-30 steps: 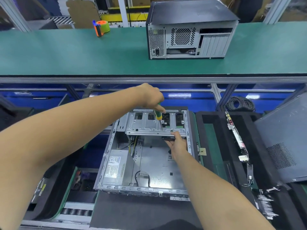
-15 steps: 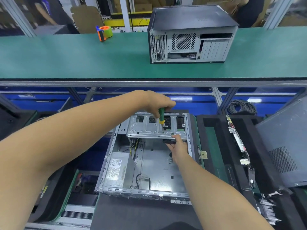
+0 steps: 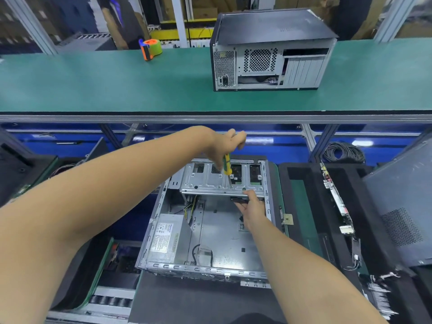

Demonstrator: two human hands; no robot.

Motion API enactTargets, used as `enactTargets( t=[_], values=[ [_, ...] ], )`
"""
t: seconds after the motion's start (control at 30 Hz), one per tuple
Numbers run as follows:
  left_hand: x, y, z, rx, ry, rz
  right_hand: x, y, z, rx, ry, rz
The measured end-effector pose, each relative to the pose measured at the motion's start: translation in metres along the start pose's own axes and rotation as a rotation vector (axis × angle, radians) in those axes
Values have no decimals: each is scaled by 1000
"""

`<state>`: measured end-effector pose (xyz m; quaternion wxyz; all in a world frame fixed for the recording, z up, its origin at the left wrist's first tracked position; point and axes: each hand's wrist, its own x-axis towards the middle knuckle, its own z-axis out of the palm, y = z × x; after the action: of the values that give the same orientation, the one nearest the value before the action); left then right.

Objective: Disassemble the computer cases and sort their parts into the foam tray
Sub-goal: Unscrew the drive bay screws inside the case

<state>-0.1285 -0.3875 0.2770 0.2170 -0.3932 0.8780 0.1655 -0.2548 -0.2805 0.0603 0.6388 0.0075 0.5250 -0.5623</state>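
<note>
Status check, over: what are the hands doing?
Left hand grips screwdriver, tip on drive cage. Right hand holds part under cage. Nothing blocking.

Tape dispenser (image 3: 151,49): orange and green, standing on the far left part of the conveyor belt.
Conveyor belt (image 3: 93,85): green surface running the full width of the view — edged in front by a grey metal rail (image 3: 210,118).
Coiled cable (image 3: 343,152): black loops lying below the rail, at the right.
Blue panel (image 3: 70,146): glossy blue surface under the rail, with bright reflections on it.
Frame posts (image 3: 178,17): pale upright profiles behind the belt — one at centre, slanted ones at either side.
Cardboard (image 3: 205,10): brown sheets in the background, beyond the belt.
Yellow bar (image 3: 184,33): horizontal, behind the centre post.
</note>
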Motion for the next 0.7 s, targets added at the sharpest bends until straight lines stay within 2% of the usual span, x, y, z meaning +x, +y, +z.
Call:
enactTargets(
  t=[0.07,0.13,0.27,0.33,0.47,0.53,0.63,0.7],
  values=[
    [0,-1,-1,-11,-5,79,0,0,0,-10,-4,9],
    [0,1,0,14,63,116,0,0,0,-18,-5,10],
    [5,12,6,332,232,11,0,0,-1,-8,-6,7],
    [10,16,8,414,269,-55,0,0,-1,-20,-5,25],
    [12,10,8,117,134,-87,2,0,-2,-29,-17,45],
    [8,3,1,41,64,-70,2,0,-2,-29,-25,55],
    [3,1,-4,56,28,15,3,1,-3,-18,-25,47],
    [5,4,-1,224,71,4,4,1,-4,-10,-26,47]
  ],
)
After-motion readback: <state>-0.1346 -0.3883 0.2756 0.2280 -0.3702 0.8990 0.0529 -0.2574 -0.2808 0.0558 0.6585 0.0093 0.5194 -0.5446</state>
